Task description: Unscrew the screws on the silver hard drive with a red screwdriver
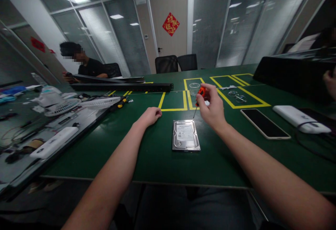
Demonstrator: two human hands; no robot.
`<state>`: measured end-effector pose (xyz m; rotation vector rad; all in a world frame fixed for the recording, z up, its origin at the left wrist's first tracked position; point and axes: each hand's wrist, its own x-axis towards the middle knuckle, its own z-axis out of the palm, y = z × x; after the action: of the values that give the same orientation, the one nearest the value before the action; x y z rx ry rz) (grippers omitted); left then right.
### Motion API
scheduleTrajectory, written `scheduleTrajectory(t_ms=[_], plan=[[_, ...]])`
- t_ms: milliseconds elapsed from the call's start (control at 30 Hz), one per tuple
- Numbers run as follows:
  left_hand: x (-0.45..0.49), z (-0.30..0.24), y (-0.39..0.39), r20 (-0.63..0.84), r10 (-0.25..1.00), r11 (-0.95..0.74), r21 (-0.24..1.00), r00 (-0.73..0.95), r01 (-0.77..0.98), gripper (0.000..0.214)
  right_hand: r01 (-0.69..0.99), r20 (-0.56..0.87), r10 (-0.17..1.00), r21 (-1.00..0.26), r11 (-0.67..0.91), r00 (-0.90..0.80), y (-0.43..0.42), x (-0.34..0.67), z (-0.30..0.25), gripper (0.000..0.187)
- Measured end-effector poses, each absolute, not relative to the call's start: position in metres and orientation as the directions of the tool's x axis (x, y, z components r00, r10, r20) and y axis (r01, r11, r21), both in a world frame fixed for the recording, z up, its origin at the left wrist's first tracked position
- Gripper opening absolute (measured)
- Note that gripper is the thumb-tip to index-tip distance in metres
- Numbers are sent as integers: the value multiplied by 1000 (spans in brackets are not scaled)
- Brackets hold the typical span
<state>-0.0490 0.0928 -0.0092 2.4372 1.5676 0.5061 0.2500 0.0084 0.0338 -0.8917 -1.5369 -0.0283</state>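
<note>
A silver hard drive (186, 135) with a white label lies flat on the green table, label side up. My right hand (212, 106) grips the red-orange and black handle of a screwdriver (201, 92). Its thin shaft points down, and the tip is close to the drive's far right corner; whether it touches cannot be made out. To the left of the drive, my left hand (152, 115) rests on the table with its fingers curled in, apart from the drive, and nothing shows in it.
Yellow tape squares (173, 109) mark the table, with a clear round container (194, 88) and glasses (240, 98) among them. A phone (265, 123) and white power bank (301, 118) lie right. Left are a white fan (52, 100) and black rails (126, 86); a person (91, 64) sits beyond.
</note>
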Motion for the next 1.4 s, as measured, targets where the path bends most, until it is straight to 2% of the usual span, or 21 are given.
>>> scheduleTrajectory(t_ms=[633, 1400], plan=[[-51, -10, 95, 180, 900, -436, 319, 398, 842, 14, 563, 829, 556, -488, 667, 59, 13, 250, 28, 30], [-44, 2, 81, 158, 924, -381, 372, 347, 846, 11, 561, 817, 576, -496, 663, 41, 13, 250, 28, 31]])
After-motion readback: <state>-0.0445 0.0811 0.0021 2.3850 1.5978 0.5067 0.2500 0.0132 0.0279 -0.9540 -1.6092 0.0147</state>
